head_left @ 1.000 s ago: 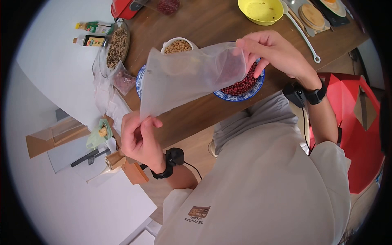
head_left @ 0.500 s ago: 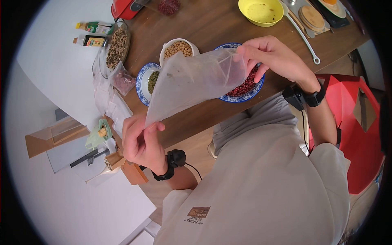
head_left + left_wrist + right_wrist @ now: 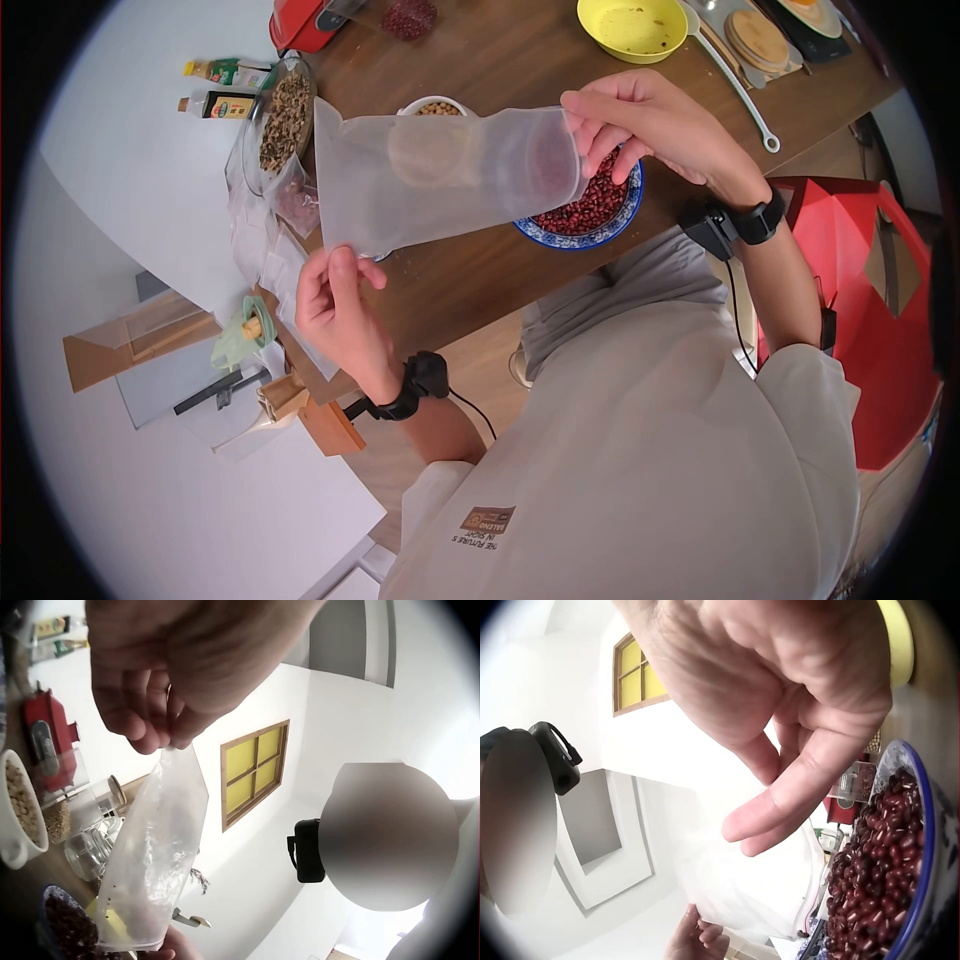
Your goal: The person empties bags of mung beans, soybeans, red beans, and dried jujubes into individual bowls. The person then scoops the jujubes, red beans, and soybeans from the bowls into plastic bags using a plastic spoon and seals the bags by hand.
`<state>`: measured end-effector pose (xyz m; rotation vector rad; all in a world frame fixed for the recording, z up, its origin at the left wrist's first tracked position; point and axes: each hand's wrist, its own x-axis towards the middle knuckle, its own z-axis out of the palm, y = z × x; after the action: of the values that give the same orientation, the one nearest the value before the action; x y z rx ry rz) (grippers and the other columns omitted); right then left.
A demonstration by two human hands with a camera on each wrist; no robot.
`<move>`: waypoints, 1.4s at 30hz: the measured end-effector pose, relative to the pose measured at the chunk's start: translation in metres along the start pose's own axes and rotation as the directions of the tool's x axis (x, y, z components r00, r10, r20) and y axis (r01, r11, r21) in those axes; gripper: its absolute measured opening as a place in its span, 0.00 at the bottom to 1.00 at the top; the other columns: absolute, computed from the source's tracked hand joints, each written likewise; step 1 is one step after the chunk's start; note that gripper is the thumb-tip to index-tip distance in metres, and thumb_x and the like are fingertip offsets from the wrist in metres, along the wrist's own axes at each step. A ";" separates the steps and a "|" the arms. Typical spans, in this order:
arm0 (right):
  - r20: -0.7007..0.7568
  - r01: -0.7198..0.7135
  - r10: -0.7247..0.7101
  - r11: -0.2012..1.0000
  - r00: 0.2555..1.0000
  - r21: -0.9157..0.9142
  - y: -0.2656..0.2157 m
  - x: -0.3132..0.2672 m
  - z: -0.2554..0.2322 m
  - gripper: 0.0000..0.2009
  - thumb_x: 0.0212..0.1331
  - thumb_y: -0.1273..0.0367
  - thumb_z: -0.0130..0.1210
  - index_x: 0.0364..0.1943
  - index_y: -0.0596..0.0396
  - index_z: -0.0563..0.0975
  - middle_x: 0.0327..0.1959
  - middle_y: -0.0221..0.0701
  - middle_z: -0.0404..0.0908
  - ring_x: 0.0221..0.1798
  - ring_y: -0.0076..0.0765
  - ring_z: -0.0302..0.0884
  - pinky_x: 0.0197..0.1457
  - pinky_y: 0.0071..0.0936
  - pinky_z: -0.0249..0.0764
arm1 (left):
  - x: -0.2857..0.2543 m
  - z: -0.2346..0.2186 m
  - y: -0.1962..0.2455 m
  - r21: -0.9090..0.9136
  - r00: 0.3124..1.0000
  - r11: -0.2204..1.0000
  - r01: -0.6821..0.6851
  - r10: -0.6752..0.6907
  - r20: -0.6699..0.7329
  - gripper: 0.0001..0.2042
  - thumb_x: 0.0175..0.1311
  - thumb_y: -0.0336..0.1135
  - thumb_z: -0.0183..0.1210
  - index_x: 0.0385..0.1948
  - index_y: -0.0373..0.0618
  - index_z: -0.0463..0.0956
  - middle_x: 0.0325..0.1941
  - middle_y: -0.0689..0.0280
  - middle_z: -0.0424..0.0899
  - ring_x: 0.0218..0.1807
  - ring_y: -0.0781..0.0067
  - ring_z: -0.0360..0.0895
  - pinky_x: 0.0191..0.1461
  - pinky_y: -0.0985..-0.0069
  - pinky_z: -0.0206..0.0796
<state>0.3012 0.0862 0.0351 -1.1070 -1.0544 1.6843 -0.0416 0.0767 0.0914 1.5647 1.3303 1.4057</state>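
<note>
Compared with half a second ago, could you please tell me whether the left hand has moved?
Yes; the left hand moved closer to the glass dish.

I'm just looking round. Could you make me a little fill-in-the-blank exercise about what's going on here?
1. Stretched between the left hand and the right hand is a translucent plastic ____.
2. The blue-rimmed bowl near the right hand is filled with dark ____ beans.
3. In the head view, the bowl touching the top edge of the picture is coloured ____.

Missing words, in order: bag; red; yellow.
</note>
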 end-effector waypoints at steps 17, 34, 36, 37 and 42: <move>0.083 0.076 -0.071 0.995 0.994 -0.059 0.003 -0.001 -0.002 0.18 0.75 0.55 0.55 0.39 0.56 0.84 0.34 0.29 0.87 0.34 0.23 0.86 0.36 0.19 0.81 | -0.010 -0.005 0.006 0.000 0.984 0.984 -0.179 0.179 -0.027 0.04 0.70 0.19 0.56 0.38 0.33 0.81 0.32 0.64 0.80 0.28 0.76 0.77 0.32 0.81 0.64; 0.061 0.232 -0.227 0.969 0.972 -0.089 0.005 -0.011 0.000 0.16 0.77 0.60 0.53 0.36 0.58 0.83 0.33 0.25 0.85 0.32 0.20 0.80 0.32 0.20 0.77 | -0.014 -0.020 -0.005 0.128 0.967 0.963 -0.239 0.224 0.121 0.08 0.61 0.13 0.63 0.40 0.32 0.82 0.45 0.58 0.82 0.42 0.72 0.80 0.43 0.78 0.73; 0.057 0.253 -0.248 0.964 0.967 -0.088 0.005 -0.011 0.003 0.16 0.77 0.61 0.53 0.36 0.58 0.83 0.33 0.25 0.85 0.31 0.20 0.79 0.32 0.19 0.77 | -0.016 -0.023 -0.007 0.139 0.974 0.967 -0.212 0.199 0.107 0.09 0.60 0.13 0.64 0.41 0.32 0.82 0.47 0.58 0.83 0.45 0.71 0.80 0.47 0.77 0.73; 0.057 0.269 -0.265 0.958 0.963 -0.095 0.005 -0.011 0.005 0.16 0.77 0.62 0.53 0.36 0.58 0.83 0.33 0.25 0.85 0.31 0.20 0.79 0.32 0.19 0.77 | -0.016 -0.025 -0.007 0.167 0.973 0.962 -0.214 0.196 0.120 0.10 0.59 0.14 0.65 0.41 0.32 0.83 0.48 0.58 0.83 0.48 0.71 0.79 0.50 0.76 0.72; 0.040 0.289 -0.286 0.951 0.957 -0.110 0.000 -0.014 0.014 0.15 0.77 0.63 0.54 0.37 0.59 0.84 0.33 0.25 0.85 0.31 0.19 0.79 0.32 0.19 0.76 | -0.019 -0.027 -0.009 0.224 0.986 0.966 -0.130 0.103 0.128 0.14 0.56 0.14 0.67 0.45 0.32 0.82 0.51 0.59 0.83 0.53 0.69 0.78 0.59 0.73 0.70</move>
<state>0.2915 0.0704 0.0423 -0.9532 -1.2749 1.4223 -0.0682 0.0564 0.0832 1.8753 1.3912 1.2417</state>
